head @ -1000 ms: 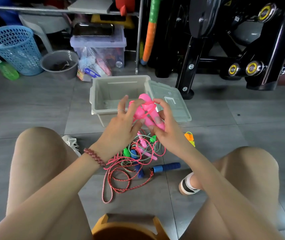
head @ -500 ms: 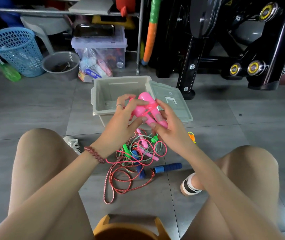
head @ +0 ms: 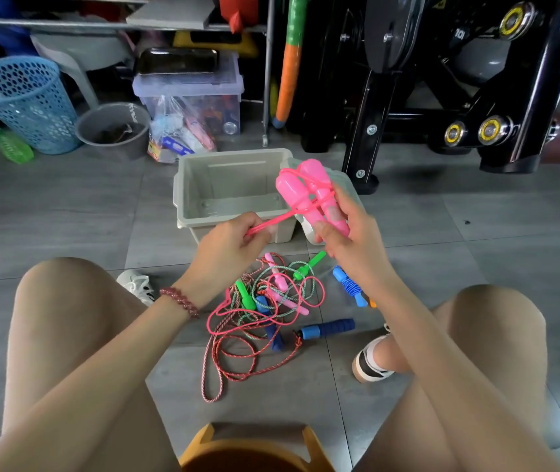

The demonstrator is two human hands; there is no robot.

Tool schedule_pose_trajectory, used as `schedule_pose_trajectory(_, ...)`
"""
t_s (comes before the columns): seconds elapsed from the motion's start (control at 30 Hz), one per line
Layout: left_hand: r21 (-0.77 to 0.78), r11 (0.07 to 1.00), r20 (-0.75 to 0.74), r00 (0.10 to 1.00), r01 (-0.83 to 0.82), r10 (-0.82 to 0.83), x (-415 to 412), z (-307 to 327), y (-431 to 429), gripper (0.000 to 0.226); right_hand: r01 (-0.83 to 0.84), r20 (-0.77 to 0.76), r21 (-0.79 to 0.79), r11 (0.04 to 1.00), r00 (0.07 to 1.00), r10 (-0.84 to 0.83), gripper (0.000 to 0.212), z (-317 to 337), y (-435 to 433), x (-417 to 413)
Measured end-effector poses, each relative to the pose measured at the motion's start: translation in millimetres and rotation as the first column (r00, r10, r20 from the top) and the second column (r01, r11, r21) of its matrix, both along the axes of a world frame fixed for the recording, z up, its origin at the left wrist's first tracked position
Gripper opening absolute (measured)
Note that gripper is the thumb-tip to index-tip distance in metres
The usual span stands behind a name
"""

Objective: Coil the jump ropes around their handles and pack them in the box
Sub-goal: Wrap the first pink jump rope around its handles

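Head-level view down past bare knees to a grey tiled floor (head: 67,206). Fingers of the right hand (head: 350,240) curled round the lower ends of two pink handles (head: 305,195), held side by side and nearly upright, just in front of the open grey box (head: 183,199) and its lid (head: 345,180). Several turns of thin pink cord (head: 273,220) wound crosswise round both handles. Thumb and curled fingers of the left hand (head: 230,243) pinching the free end of that cord, drawn taut down and to the left, away from the handles. No rope visible inside the box. On the floor between the feet, a loose tangle of ropes (head: 265,301): pink, green-and-white and red-and-white cords, with green, pink and blue handles mixed in. Just to its right, one blue rope (head: 349,287) already coiled.

Likely handling: handles light, hollow, hard plastic, smooth and a little slippery; best gripped low round both together, as here, leaving the upper part free for winding. Cord thin, limp and springy, apt to unwind if let slack; best held under tension at the free end, then tucked under a turn. Nothing fragile. Tangle on the floor likely to snag; best lifted by a handle, not by the cord.
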State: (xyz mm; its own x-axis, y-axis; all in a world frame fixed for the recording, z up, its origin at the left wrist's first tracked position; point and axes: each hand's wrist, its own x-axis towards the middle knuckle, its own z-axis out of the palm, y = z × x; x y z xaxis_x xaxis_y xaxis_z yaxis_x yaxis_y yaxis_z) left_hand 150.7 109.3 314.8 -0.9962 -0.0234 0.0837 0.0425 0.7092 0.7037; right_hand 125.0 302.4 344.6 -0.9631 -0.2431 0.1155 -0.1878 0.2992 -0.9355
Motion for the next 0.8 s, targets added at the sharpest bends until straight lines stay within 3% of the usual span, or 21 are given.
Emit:
schedule_pose_trajectory(0.1, -0.101, 0.995, -0.06, 0.998, -0.003, -0.003, 1.1, 5.9, -2.1, 0.043, 0.034, 0.04, -0.01, 0.999, 0.999, -0.033, 0.053, -2.3, -0.7, 1.8)
schedule_pose_trajectory(0.27, -0.16, 0.987, -0.207, 0.977, 0.018, -0.052, 8.0, 4.1, -0.1, 0.027, 0.128, 0.111, -0.063, 0.99, 0.986, -0.121, 0.038, -7.7, -1.6, -1.7)
schedule_pose_trajectory(0.47, 0.081, 0.996, -0.214, 0.975, -0.042, 0.058, 9.5, 6.5, 5.3, 0.025, 0.178, 0.128, -0.105, 0.978, 0.978, -0.164, 0.032, -4.0, -4.0, -4.6)
schedule_pose_trajectory(0.63, -0.081, 0.997, -0.311, 0.949, 0.022, -0.046, 15.8, 10.3, 6.2, 0.024, 0.227, 0.317, -0.2, 0.953, 0.935, -0.157, 0.034, -2.5, -6.7, -6.8)
schedule_pose_trajectory(0.8, -0.184, 0.978, -0.456, 0.89, -0.097, 0.002, 14.0, 17.6, 6.7, 0.025, 0.075, 0.056, 0.022, 0.997, 0.996, -0.076, 0.035, -6.1, -17.5, -6.1)
